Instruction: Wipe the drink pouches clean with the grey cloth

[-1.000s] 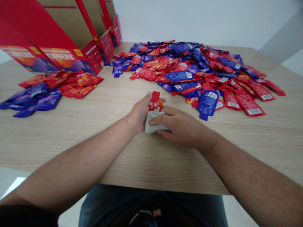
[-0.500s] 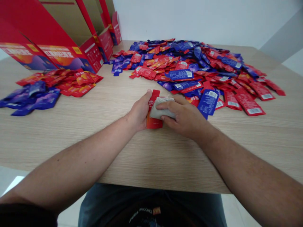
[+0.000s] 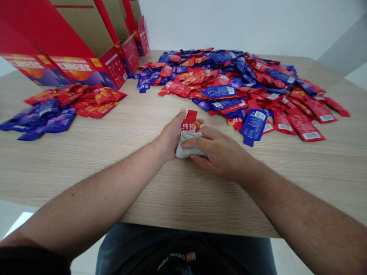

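A red and orange sachet (image 3: 188, 124) with white lettering lies in my left hand (image 3: 171, 135), which is closed around it, the thumb along its left edge. My right hand (image 3: 219, 149) grips a folded grey-white cloth (image 3: 187, 147) and presses it on the lower part of the sachet, hiding that part. Just beyond my hands, a blue sachet (image 3: 254, 125) with a barcode lies at the near edge of a large mixed heap of red and blue sachets (image 3: 220, 91).
On the left of the wooden table (image 3: 120, 164) lie a group of red sachets (image 3: 99, 100) and a group of blue sachets (image 3: 47, 118). Behind them stand open red cardboard boxes (image 3: 86, 70). A white wall (image 3: 229, 23) rises behind the table.
The cloth in my right hand has slid down the sachet toward me, uncovering more lettering at its top and covering its lower end. My left hand keeps its hold.
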`<state>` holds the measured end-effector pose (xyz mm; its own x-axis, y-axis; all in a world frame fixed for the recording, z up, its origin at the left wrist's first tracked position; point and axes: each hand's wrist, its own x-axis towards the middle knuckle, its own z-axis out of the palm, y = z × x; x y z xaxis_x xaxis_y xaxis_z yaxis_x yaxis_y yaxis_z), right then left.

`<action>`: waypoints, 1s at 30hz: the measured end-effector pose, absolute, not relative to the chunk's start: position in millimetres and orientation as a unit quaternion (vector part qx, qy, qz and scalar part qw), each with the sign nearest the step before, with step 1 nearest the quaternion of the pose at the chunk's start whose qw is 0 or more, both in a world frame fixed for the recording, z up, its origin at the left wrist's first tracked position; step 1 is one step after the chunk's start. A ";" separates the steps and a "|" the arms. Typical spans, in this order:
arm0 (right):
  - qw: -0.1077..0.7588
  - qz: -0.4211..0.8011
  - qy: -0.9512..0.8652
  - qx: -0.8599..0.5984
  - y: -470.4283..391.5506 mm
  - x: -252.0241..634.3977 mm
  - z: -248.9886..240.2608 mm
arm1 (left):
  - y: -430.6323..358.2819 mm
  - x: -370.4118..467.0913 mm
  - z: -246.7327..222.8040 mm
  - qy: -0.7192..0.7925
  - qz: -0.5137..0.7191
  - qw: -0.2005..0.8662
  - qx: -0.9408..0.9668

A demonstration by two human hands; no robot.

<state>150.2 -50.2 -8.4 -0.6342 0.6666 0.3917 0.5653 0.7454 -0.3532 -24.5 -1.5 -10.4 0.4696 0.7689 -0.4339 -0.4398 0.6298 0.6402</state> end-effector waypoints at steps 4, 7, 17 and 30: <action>0.275 0.076 -0.865 -0.412 -48.5 151.9 -7.1 | -1.5 -24.5 -12.0 0.332 0.356 0.846 0.218; 0.238 0.110 -0.893 -0.366 -48.5 152.8 -4.5 | -2.2 -24.4 -11.5 0.354 0.369 0.828 0.229; 0.216 0.124 -0.893 -0.376 -44.9 160.2 -2.1 | -0.4 -24.8 -11.3 0.363 0.371 0.825 0.224; 0.162 0.198 -0.903 -0.344 -42.7 164.0 0.8 | -1.2 -23.6 -8.4 0.388 0.382 0.807 0.228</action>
